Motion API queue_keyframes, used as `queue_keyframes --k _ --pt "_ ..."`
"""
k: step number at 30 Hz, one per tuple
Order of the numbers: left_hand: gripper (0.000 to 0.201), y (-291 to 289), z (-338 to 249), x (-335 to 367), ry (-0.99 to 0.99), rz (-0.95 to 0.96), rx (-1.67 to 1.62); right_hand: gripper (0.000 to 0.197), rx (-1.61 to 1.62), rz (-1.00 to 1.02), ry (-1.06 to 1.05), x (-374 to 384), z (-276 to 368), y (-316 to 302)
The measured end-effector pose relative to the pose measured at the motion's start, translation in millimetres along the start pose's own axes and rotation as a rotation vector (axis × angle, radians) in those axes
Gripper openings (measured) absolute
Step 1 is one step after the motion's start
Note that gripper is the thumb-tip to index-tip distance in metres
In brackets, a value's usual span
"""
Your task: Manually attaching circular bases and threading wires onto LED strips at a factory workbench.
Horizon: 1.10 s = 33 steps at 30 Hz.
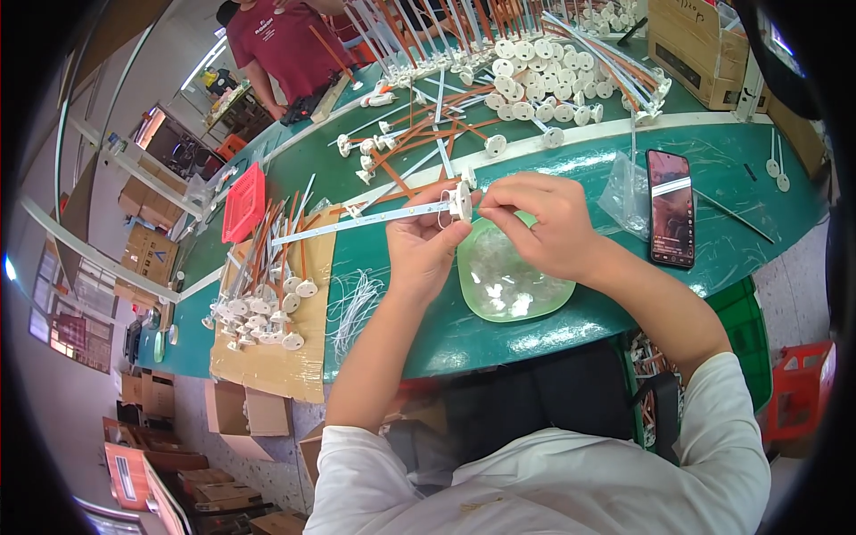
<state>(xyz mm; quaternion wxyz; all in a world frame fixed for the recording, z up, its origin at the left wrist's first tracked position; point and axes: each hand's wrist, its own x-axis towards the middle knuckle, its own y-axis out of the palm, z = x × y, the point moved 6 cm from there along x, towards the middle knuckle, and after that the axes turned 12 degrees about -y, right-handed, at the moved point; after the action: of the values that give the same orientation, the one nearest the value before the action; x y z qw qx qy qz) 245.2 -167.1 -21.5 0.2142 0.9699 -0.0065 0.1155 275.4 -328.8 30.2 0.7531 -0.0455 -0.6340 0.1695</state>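
Note:
My left hand (419, 250) grips a white LED strip (361, 223) by the white round base (461, 203) at its right end. The strip points left, roughly level, above the green table. My right hand (553, 223) is closed in a pinch just right of the base; whatever its fingertips hold is too small to make out. Beneath that hand sits a pale green bowl (504, 316) with small shiny pieces in it. Thin white wires (357, 308) lie in a loose bundle left of the bowl, near my left forearm.
Strips with round bases (259, 312) are heaped on a cardboard sheet (303, 379) at the left, by a red basket (242, 203). More bases (544, 80) crowd the far side. On the right lie a phone (660, 236) and plastic bag (624, 196). A person (285, 49) stands across the table.

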Motion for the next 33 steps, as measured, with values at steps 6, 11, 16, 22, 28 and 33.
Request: queue_keyframes --k 6,11,16,22,28,33 --pt "0.054 -0.6 -0.3 0.0 -0.002 -0.001 0.019 0.006 0.02 -0.02 0.021 -1.7 -1.6 0.8" --pt "0.052 2.5 -2.4 -1.7 0.005 -0.009 0.063 0.007 0.006 -0.014 -0.008 -1.2 0.6 0.4" --pt "0.051 0.0 -6.8 -4.5 0.026 -0.128 0.347 0.012 -0.153 0.102 -0.15 -2.4 6.0 7.1" --pt "0.053 -8.1 4.2 1.8 -0.028 -0.04 0.122 0.014 0.029 0.08 -0.194 -1.7 4.6 -0.8" --pt "0.053 -9.4 -2.3 0.1 0.016 0.032 0.018 0.013 0.15 0.018 -0.146 -0.3 -3.4 4.1" --pt "0.052 -11.0 10.3 2.5 0.076 -0.044 -0.026 0.011 0.044 -0.072 -0.076 -10.1 -4.6 3.0"
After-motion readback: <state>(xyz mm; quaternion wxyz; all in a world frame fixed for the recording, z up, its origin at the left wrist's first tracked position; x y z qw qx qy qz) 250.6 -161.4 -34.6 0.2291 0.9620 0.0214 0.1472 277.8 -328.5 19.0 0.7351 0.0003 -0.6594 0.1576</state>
